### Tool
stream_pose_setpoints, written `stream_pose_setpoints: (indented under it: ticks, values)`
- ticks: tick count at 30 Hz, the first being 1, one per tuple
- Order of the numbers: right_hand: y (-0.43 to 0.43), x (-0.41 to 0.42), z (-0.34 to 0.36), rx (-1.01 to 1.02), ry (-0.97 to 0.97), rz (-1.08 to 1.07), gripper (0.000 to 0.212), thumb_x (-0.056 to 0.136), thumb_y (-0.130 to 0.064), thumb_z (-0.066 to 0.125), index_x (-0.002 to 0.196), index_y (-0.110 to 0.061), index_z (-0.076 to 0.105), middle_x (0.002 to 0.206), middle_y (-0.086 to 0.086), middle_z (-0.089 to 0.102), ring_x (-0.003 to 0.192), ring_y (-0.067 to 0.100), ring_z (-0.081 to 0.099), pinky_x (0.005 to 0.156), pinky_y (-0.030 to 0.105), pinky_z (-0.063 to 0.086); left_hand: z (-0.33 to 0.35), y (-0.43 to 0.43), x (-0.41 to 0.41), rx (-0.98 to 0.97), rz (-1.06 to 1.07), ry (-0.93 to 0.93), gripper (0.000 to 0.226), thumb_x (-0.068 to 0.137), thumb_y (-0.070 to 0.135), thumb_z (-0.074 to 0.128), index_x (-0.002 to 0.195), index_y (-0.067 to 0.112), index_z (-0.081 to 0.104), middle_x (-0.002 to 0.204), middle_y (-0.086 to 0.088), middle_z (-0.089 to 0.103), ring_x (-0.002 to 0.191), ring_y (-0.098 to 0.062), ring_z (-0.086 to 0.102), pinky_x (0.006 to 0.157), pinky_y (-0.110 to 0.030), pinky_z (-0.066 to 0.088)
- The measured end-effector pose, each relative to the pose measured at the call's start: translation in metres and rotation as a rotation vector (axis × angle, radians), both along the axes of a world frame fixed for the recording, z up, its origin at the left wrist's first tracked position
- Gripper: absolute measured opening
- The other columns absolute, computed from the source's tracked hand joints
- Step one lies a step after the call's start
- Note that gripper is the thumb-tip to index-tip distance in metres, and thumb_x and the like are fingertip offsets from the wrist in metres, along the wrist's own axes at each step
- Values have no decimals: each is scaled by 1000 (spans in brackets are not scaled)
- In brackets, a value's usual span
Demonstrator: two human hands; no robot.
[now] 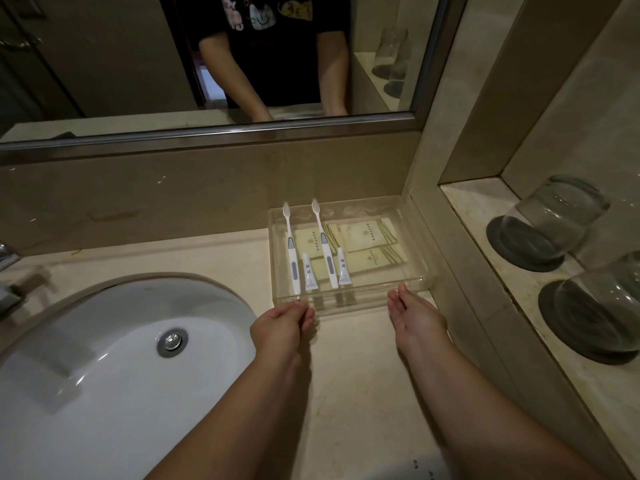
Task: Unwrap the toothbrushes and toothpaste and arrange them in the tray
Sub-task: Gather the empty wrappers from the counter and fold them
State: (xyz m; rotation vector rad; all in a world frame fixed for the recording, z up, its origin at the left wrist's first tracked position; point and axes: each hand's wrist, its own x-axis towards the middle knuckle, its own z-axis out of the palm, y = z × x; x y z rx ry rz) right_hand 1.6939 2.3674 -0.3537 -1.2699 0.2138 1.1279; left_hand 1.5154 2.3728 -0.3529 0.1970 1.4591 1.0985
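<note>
Both hands sat empty on the counter: left hand (282, 323) fingers curled, right hand (414, 315) fingers together, fingertips touching the clear tray (420, 284); toothbrushes (290, 249) and toothpaste tubes (310, 273) lay just beyond.

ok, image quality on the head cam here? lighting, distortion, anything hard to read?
Head view: dim, warm light; wide-angle bends the mirror frame and counter edges; the clear tray shows mostly by rim glints; the toothbrushes are sharp, packet print too small to read; soft shadows under both hands.
</note>
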Motion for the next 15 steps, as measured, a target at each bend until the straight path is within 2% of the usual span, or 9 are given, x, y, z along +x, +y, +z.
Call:
stream_pose_setpoints:
  ticks: [2, 6, 9, 15]
  values:
    - [0, 0, -1, 1, 3, 4, 9, 82, 2, 65, 89, 4, 60, 81, 14, 64, 71, 16, 66, 57, 21, 52, 0, 2, 0, 1, 9, -10, 15, 76, 2, 73, 89, -3, 70, 87, -23, 72, 74, -24, 69, 83, -39, 57]
    - [2, 1, -2, -7, -2, -1, 10, 82, 0, 65, 90, 3, 60, 81, 14, 64, 71, 15, 67, 54, 19, 53, -2, 3, 0, -3, 0, -1, 13, 75, 2, 74, 87, -3, 71, 81, -20, 72, 69, -22, 69, 81, -37, 57]
    - [3, 1, -3, -9, -1, -5, 6, 83, 0, 64, 82, 1, 58, 80, 14, 64, 70, 15, 66, 48, 18, 53, -5, 5, 0, -15, -29, 17, 11, 75, 5, 74, 83, -1, 72, 72, -17, 71, 63, -23, 65, 81, -39, 57]
    - [2, 0, -1, -19, -7, 7, 6, 83, -2, 64, 82, 0, 59, 80, 13, 64, 70, 14, 66, 52, 18, 53, -8, 6, -1, -22, -41, 26, 5, 74, 7, 75, 75, 2, 73, 63, -13, 71, 56, -20, 63, 69, -33, 57]
